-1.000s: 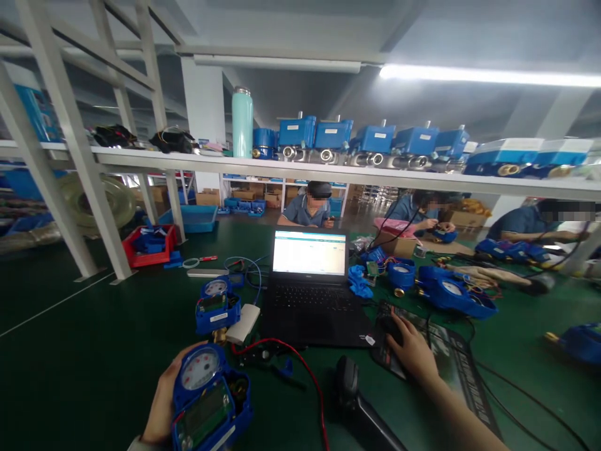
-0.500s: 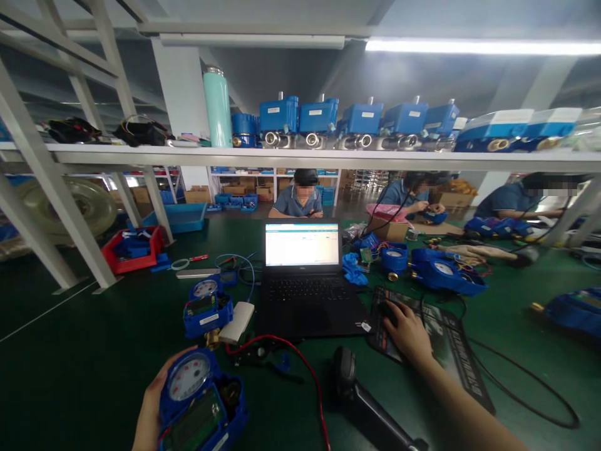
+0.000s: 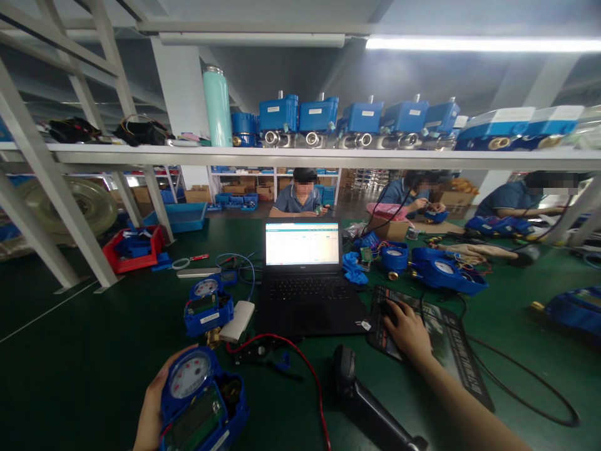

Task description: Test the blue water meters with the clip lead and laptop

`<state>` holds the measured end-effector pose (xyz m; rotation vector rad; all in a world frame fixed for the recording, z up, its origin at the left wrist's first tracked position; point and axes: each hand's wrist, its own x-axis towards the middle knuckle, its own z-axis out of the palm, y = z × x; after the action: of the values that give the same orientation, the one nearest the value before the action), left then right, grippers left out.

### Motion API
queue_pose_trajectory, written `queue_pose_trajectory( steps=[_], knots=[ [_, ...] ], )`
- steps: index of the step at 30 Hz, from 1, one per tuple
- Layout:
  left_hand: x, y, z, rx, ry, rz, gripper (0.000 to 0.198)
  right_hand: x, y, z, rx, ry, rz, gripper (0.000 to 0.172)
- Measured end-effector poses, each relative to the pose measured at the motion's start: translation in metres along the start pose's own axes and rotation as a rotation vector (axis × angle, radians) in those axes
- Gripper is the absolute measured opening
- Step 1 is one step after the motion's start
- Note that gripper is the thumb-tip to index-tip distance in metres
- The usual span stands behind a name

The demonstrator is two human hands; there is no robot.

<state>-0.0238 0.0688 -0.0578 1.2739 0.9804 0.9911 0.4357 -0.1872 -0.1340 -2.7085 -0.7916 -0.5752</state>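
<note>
My left hand is closed around the left side of a blue water meter with a round dial and a small display, low in the view; most of its fingers are hidden behind the meter. Over on the mouse pad, my right hand is wrapped on a black computer mouse. Between and beyond my hands stands an open laptop with a lit screen. A second blue water meter with a brass fitting sits left of the laptop, beside a white box.
A black barcode scanner lies in front of the laptop, near a red cable. More blue meters sit to the right. A red bin stands at left. A shelf crosses above, and several co-workers sit opposite.
My two hands stay nearly still, on the meter and the mouse. The co-worker behind the laptop has raised their hands with a small green part in them.
</note>
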Motion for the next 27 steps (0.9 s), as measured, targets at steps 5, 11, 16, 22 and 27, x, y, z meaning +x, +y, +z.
queue_pose_trajectory(
  steps=[5,11,16,22,27],
  knots=[
    [-0.002,0.001,0.003,-0.028,-0.003,-0.004,0.037,-0.001,-0.001,-0.001,-0.007,-0.009,0.005,0.047],
    [-0.004,0.008,0.005,-0.188,-0.031,-0.169,0.041,0.0,-0.001,0.0,0.008,-0.005,0.011,0.047],
    [-0.005,0.002,0.002,-0.113,-0.036,-0.057,0.039,0.0,-0.001,-0.001,-0.006,-0.035,0.019,0.048],
    [-0.003,-0.002,0.0,0.021,-0.009,0.068,0.029,0.0,-0.002,-0.004,-0.014,-0.054,0.002,0.048],
    [-0.005,0.003,0.003,0.014,-0.019,0.03,0.035,-0.001,-0.004,-0.006,-0.023,-0.058,-0.003,0.048]
  ],
)
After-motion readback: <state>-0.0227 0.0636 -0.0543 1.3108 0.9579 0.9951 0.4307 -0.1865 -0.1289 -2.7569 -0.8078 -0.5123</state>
